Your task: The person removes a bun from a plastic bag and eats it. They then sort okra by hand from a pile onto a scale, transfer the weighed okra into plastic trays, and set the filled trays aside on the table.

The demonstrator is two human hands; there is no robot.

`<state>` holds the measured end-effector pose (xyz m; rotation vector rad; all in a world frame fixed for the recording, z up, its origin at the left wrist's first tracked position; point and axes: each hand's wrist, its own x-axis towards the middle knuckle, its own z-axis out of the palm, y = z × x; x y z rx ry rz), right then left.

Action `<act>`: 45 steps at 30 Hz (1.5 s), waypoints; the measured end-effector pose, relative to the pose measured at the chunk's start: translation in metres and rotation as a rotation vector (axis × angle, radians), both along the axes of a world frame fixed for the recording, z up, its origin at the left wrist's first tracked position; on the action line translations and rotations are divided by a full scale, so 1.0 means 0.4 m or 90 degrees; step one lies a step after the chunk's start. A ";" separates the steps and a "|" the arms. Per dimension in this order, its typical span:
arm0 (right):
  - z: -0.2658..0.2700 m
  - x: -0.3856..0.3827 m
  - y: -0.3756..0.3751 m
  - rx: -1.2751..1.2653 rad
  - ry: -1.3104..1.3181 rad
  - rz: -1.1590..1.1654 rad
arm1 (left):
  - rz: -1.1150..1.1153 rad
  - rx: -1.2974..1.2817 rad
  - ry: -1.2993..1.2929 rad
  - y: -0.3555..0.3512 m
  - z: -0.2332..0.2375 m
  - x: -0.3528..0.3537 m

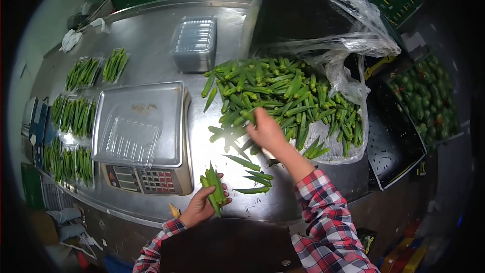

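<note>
Several okra pods (214,188) lie in my left hand (201,206), its fingers closed around them near the front edge of the steel table. My right hand (267,130) is at the near left side of a large okra pile (273,87), its fingers pinched on an okra pod (247,115). A few loose okra pods (258,177) rest on the table between the two hands. To the left stands a weighing scale (146,179) with an empty clear plastic tray (129,140) on its steel pan.
Filled okra trays (76,114) stand along the table's left side. A stack of clear trays (195,45) is behind the scale. Plastic film (348,45) hangs over a black crate (303,10) behind the pile. Another black crate (396,141) stands at the right, beside a crate of green produce (427,93).
</note>
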<state>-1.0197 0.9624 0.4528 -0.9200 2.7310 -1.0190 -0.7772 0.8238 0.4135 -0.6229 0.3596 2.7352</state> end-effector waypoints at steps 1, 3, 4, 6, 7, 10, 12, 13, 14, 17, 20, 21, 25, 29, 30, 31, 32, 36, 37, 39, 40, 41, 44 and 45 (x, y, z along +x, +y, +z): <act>-0.004 0.029 -0.037 0.030 0.004 0.044 | 0.000 0.000 -0.001 0.002 0.003 -0.004; -0.039 0.064 -0.105 0.080 0.059 0.113 | 0.010 -0.015 0.009 0.001 0.027 -0.001; -0.084 0.062 -0.128 0.116 0.069 0.140 | 0.019 -0.032 0.012 -0.001 0.037 0.005; -0.147 0.060 -0.147 0.173 0.070 0.170 | 0.052 -0.049 0.011 -0.002 0.054 0.026; -0.151 0.062 -0.150 0.193 0.063 0.173 | 0.071 -0.050 0.010 -0.011 0.059 0.040; -0.036 0.082 -0.124 0.143 0.051 0.102 | 0.117 -0.061 0.034 -0.053 0.078 0.068; -0.002 0.071 -0.086 0.048 0.119 0.050 | 0.146 -0.081 0.049 -0.086 0.099 0.072; 0.014 0.018 -0.086 -0.027 0.136 -0.032 | 0.147 -0.123 0.097 -0.123 0.127 0.063; 0.019 -0.012 -0.095 0.003 0.145 -0.065 | 0.147 -0.170 0.135 -0.160 0.166 0.054; -0.031 -0.094 -0.132 0.114 0.179 -0.124 | 0.192 -0.354 0.165 -0.276 0.288 0.042; -0.066 -0.129 -0.143 0.182 0.089 -0.130 | 0.141 -0.697 0.194 -0.401 0.382 0.017; -0.055 -0.127 -0.130 0.108 -0.001 -0.130 | 0.090 -0.850 0.195 -0.446 0.389 0.011; 0.007 -0.094 -0.039 -0.135 -0.323 -0.174 | -0.162 -1.451 0.434 -0.529 0.413 -0.066; 0.009 -0.018 0.004 -0.186 -0.426 -0.169 | -0.378 -1.608 0.556 -0.594 0.313 -0.110; 0.020 0.000 -0.004 -0.210 -0.449 -0.150 | -0.412 -1.545 0.532 -0.615 0.289 -0.108; 0.034 0.011 -0.023 -0.210 -0.477 -0.139 | -0.396 -1.531 0.538 -0.622 0.290 -0.102; 0.051 0.033 -0.047 -0.211 -0.510 -0.126 | -0.385 -1.518 0.537 -0.623 0.297 -0.093; 0.177 0.128 -0.225 -0.171 -0.472 0.004 | -0.303 -1.509 0.471 -0.670 0.284 -0.029; 0.190 0.146 -0.271 -0.148 -0.446 0.035 | -0.261 -1.515 0.454 -0.681 0.281 -0.015; 0.189 0.173 -0.360 -0.145 -0.319 0.164 | -0.177 -1.515 0.383 -0.700 0.278 0.018; 0.192 0.183 -0.402 -0.128 -0.286 0.196 | -0.131 -1.506 0.350 -0.708 0.273 0.032; 0.194 0.195 -0.443 -0.111 -0.254 0.228 | -0.087 -1.495 0.319 -0.714 0.269 0.045; 0.173 0.210 -0.552 -0.012 -0.107 0.317 | -0.021 -1.505 0.288 -0.721 0.256 0.071; 0.163 0.217 -0.573 -0.019 -0.087 0.341 | 0.003 -1.503 0.283 -0.723 0.251 0.075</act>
